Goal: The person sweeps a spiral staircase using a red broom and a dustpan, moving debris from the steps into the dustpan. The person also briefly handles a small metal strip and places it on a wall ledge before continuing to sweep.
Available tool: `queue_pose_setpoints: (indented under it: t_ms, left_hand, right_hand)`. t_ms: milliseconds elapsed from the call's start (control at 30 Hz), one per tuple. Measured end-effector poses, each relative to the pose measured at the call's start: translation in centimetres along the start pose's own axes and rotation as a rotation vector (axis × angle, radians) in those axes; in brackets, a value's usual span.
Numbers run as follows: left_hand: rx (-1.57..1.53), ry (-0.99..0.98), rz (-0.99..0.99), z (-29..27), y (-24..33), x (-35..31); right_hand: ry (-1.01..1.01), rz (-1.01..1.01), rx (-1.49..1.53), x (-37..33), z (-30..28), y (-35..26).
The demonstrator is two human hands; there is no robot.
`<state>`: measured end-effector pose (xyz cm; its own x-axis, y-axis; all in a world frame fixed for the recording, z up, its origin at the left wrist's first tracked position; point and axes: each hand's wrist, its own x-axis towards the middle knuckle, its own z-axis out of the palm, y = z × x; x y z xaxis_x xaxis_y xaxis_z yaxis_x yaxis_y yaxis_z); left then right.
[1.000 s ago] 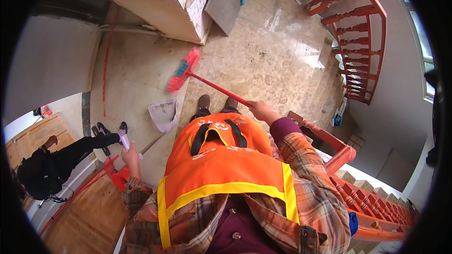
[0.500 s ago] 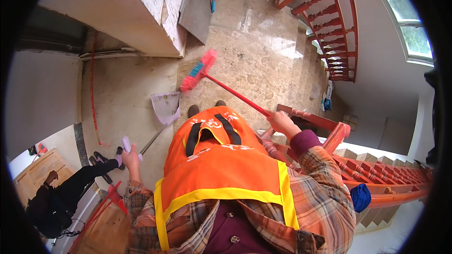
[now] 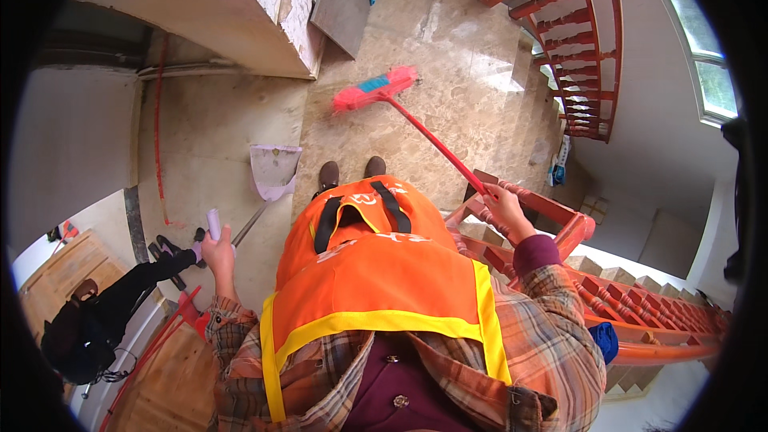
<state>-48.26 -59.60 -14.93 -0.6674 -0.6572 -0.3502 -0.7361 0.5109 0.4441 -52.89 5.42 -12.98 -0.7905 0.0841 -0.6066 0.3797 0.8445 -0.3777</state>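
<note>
A red-handled broom [image 3: 436, 142] slants out from my right hand [image 3: 506, 212], whose fingers are wrapped round the upper end of its stick. Its red and blue head [image 3: 374, 90] is over the marble floor ahead of my shoes, slightly blurred. On my left, my left hand [image 3: 218, 253] grips the pale purple handle end of a long-handled dustpan. The pale lilac dustpan [image 3: 275, 170] is down at the floor, left of my shoes, with small dark bits in it. A gap of floor lies between dustpan and broom head.
Red wooden stair railings [image 3: 576, 220] run close by my right arm, with steps beyond and a blue cloth [image 3: 605, 342] on the rail. A grey board [image 3: 340, 4] leans against a peeling wall. Another person [image 3: 104, 328] in dark clothes is at lower left, near wooden panels.
The broom head has swung away from the dustpan, forward and to the right, and turned. My right hand has moved slightly right. The dustpan has shifted a little left and back from the broom.
</note>
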Motion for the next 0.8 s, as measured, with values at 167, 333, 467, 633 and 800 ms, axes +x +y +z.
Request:
queue_pose_setpoints:
  t_ms: [167,333,467,633,800]
  left_hand:
    - [0.031,-0.012,0.011,-0.1,2.0,0.4]
    - [-0.006,-0.06,0.053,-0.7,4.2,1.0]
    - [-0.02,-0.123,0.122,-0.5,6.2,1.3]
    - [-0.048,-0.21,0.119,-0.3,8.9,1.1]
    - [-0.066,-0.247,0.127,-0.7,10.7,0.2]
  right_hand:
    - [0.111,0.33,0.24,-1.8,3.0,0.2]
    - [0.186,0.274,0.298,-0.5,6.3,0.8]
    - [0.307,0.054,0.02,2.9,6.9,-0.1]
    - [-0.02,0.358,1.043,8.1,7.2,-3.0]
    - [-0.032,0.47,0.879,5.3,8.6,-0.2]
